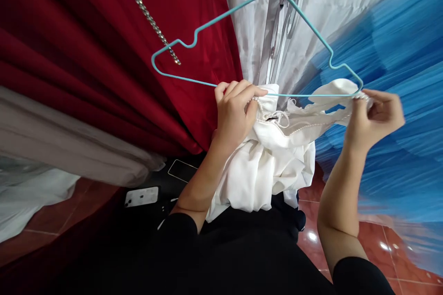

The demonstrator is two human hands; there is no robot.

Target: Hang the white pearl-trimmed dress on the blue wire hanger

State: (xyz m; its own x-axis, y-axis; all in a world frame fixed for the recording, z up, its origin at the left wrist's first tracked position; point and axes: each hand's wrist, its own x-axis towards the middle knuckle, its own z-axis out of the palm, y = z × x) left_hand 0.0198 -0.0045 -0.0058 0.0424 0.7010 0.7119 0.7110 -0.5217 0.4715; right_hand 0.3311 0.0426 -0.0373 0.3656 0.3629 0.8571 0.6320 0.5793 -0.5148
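A light blue wire hanger (238, 8) hangs in front of me, its long bottom bar roughly level. Below it a white dress (256, 175) with a pearl-trimmed neckline bunches up over my lap. My left hand (237, 106) is closed around the hanger's bottom bar and the dress's upper edge. At the hanger's right corner, my right hand (375, 115) pinches the white strap of the dress, touching the wire. The strap's fabric lies partly behind that corner. White cord loops show at the neckline between my hands.
Red fabric (104, 55) with a rhinestone trim (148, 16) hangs at the left. Blue tulle (387, 170) hangs close on the right, and white fabric (249, 18) behind the hanger. A white phone (141, 197) and a dark phone (182, 170) lie on a black surface at lower left.
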